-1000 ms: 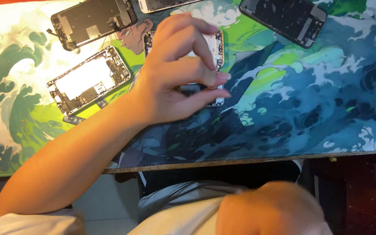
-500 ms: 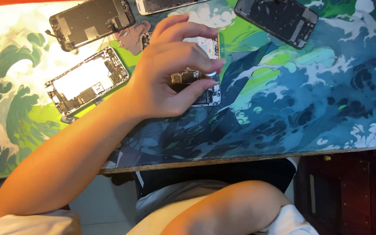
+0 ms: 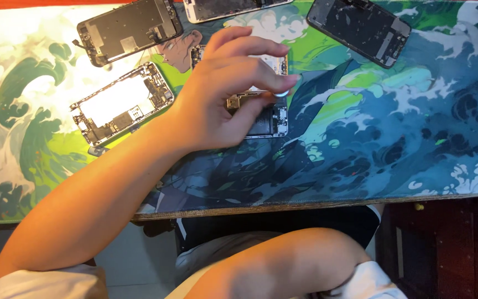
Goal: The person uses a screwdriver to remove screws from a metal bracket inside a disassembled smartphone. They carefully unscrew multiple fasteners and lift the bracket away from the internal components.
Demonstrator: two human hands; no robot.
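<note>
My left hand (image 3: 222, 94) reaches from the lower left and hovers over an opened phone body (image 3: 272, 119) lying on the wave-patterned mat (image 3: 388, 138). Thumb and fingers are curled together, pinching a small brass-coloured part (image 3: 233, 102) inside that phone; I cannot tell whether the part is lifted free. The hand hides most of the phone. My right forearm (image 3: 283, 266) lies across my lap below the desk edge, and its hand is out of the frame.
Left of the hand lies a second opened phone shell (image 3: 120, 102) with a pale interior. A detached screen panel (image 3: 131, 30) lies at the top left, another dark panel (image 3: 360, 30) at the top right, and a third phone piece (image 3: 222, 8) at the top edge. The wooden desk edge (image 3: 305, 206) runs below the mat.
My left hand's fingers have shifted over the opened phone, and the brass-coloured part shows between them. My right arm has moved lower and to the right in my lap.
</note>
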